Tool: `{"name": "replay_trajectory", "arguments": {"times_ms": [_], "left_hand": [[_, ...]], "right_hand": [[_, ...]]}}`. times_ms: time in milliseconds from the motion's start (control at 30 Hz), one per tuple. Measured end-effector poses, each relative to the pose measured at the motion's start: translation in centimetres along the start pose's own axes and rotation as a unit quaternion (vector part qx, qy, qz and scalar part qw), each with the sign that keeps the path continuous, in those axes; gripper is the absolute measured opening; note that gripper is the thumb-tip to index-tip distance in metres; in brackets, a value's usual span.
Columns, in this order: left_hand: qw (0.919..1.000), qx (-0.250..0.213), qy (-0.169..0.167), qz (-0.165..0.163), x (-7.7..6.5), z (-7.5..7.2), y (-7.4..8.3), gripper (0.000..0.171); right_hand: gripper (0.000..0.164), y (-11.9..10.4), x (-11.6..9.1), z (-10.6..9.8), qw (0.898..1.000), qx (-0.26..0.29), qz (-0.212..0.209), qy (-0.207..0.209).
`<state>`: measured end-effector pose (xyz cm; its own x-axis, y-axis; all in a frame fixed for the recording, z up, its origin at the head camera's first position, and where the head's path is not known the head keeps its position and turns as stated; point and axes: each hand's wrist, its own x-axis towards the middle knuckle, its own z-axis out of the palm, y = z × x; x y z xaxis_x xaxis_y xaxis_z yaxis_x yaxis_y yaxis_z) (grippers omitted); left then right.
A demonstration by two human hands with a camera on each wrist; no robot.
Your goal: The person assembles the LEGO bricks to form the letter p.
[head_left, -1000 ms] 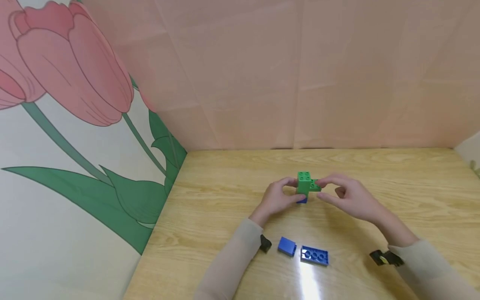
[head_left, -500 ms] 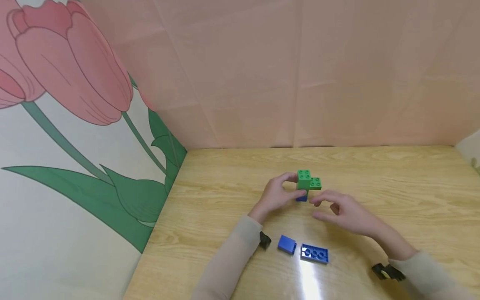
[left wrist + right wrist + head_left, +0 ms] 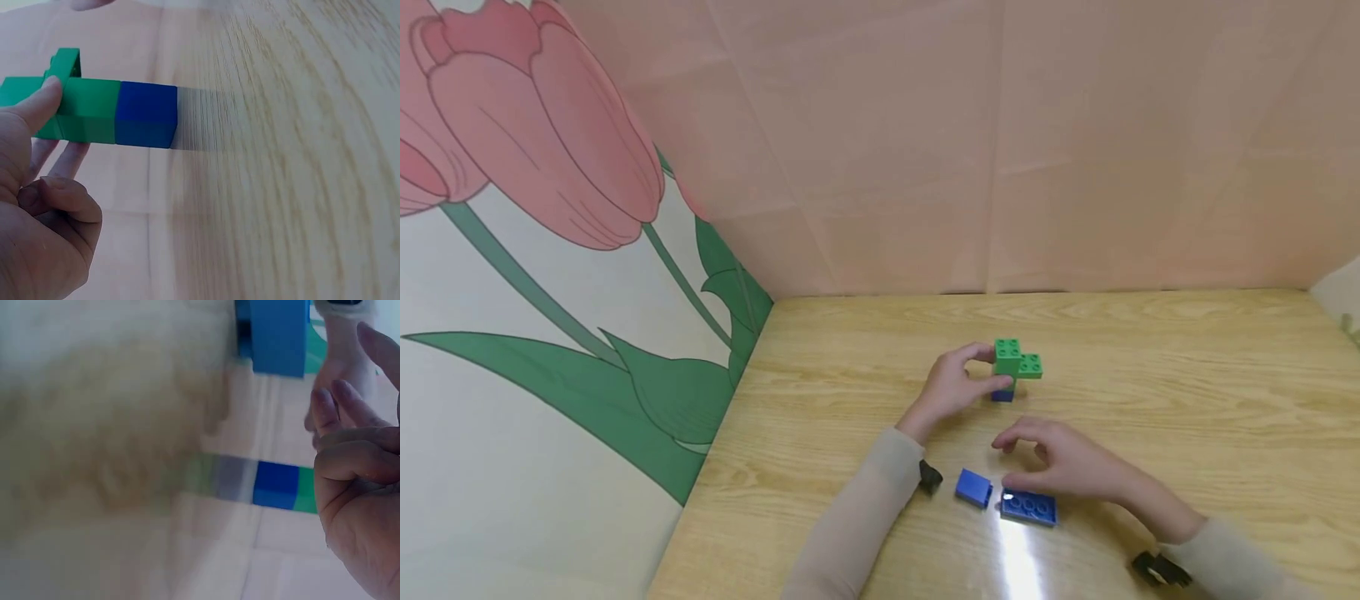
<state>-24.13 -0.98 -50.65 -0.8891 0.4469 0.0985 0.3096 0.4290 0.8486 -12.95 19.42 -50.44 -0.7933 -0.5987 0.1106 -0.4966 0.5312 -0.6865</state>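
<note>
My left hand [image 3: 951,387] pinches an upright stack of toy building bricks between thumb and fingers. The stack has green bricks [image 3: 1007,354] above a blue brick [image 3: 1002,397] at the bottom. From its right side juts a thin green brick [image 3: 1031,367], studs up. In the left wrist view the thumb lies across the green bricks [image 3: 90,109], and the blue base brick [image 3: 147,114] stands on the table. My right hand [image 3: 1067,462] holds nothing, fingers loosely bent, thumb tip at the far edge of a long blue brick [image 3: 1028,508] lying hollow side up.
Left of the long brick a smaller blue brick [image 3: 973,488] lies on its side on the wooden table [image 3: 820,400]. A pink cloth backdrop [image 3: 880,150] rises behind the table, and a tulip-printed panel [image 3: 550,150] flanks it on the left.
My right hand has left the jutting green brick and come down toward the near blue bricks. The left hand keeps its grip on the stack, which stays in place.
</note>
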Motion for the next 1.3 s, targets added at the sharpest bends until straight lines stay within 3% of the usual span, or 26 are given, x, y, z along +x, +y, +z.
{"name": "replay_trajectory", "arguments": {"times_ms": [333, 533, 667, 967, 1300], "left_hand": [[1.0000, 0.002, 0.002, 0.005, 0.0, 0.1, -0.2, 0.049], [1.0000, -0.007, 0.001, 0.002, 0.0, 0.1, -0.3, 0.047], [0.9999, -0.013, 0.000, 0.002, 0.0, 0.1, -0.3, 0.048], [0.9999, -0.014, -0.002, 0.002, 0.0, 0.2, -0.2, 0.049], [0.9999, -0.015, 0.000, -0.003, 0.0, 0.3, -0.1, 0.047]], "right_hand": [[0.056, -1.0, 0.1, 1.5, 0.999, -0.009, 0.016, -0.039], [0.059, -1.4, 0.4, 2.6, 0.999, -0.023, -0.002, -0.029], [0.061, -1.8, 0.5, 3.1, 0.999, -0.037, 0.013, -0.027], [0.053, -2.7, 0.8, 3.7, 0.997, -0.067, 0.047, -0.013], [0.041, -2.9, 0.7, 4.1, 0.996, -0.080, 0.043, -0.007]]}}
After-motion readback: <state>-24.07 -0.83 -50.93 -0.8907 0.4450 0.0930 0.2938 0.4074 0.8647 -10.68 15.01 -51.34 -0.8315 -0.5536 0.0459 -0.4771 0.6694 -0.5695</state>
